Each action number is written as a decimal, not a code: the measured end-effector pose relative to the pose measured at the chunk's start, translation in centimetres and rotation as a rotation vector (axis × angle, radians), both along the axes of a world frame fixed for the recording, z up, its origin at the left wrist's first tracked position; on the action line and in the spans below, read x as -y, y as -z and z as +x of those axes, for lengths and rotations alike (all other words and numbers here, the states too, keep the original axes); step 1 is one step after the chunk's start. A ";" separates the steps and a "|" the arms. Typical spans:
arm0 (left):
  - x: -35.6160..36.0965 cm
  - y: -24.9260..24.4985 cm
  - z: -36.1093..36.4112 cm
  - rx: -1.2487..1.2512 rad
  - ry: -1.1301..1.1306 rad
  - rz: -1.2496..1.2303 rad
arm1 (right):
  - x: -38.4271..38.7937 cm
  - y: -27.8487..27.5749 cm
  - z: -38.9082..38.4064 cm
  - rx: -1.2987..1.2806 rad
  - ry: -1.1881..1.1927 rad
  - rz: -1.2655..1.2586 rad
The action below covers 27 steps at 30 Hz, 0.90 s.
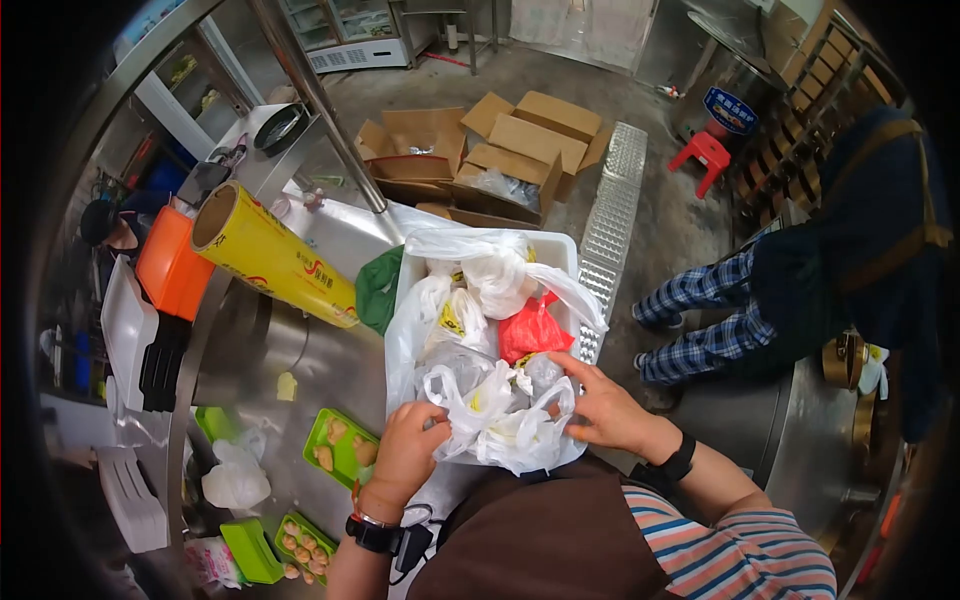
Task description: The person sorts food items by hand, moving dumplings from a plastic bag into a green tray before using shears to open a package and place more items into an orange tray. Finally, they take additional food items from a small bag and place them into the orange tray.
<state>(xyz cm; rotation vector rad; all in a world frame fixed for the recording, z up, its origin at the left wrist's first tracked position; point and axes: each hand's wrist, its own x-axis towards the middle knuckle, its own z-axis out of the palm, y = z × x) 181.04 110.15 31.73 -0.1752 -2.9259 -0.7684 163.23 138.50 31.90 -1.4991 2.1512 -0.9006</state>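
A white tub [562, 250] stands at the steel counter's edge, filled with knotted plastic bags. Among them are a red bag [532, 328] and, nearest to me, a white plastic bag [520, 432] with its handles up. My left hand [408, 445] is at the near left side of this bag, thumb and fingers pinched on its edge. On the other side my right hand [610, 408] reaches over the tub's near right corner, its fingers spread against the bags. Beside the tub lies a green bag [378, 288].
A yellow roll of film [275, 255] lies left of the tub. Green trays [340, 447] with food sit on the steel counter [255, 385]. Cardboard boxes [540, 135] are on the floor ahead. A person [800, 270] stands at the right, another person [112, 228] at far left.
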 end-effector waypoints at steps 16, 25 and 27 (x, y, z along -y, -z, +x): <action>-2.2 -4.4 -1.5 -0.190 -0.406 0.785 | 2.9 1.9 1.4 0.262 -0.279 -0.173; -3.3 1.6 -1.1 -0.013 -0.051 0.102 | 3.4 -4.2 -5.5 0.093 -0.096 0.074; -3.5 2.2 -1.0 -0.037 -0.055 0.154 | 5.0 -1.3 -7.8 -0.348 -0.005 -0.080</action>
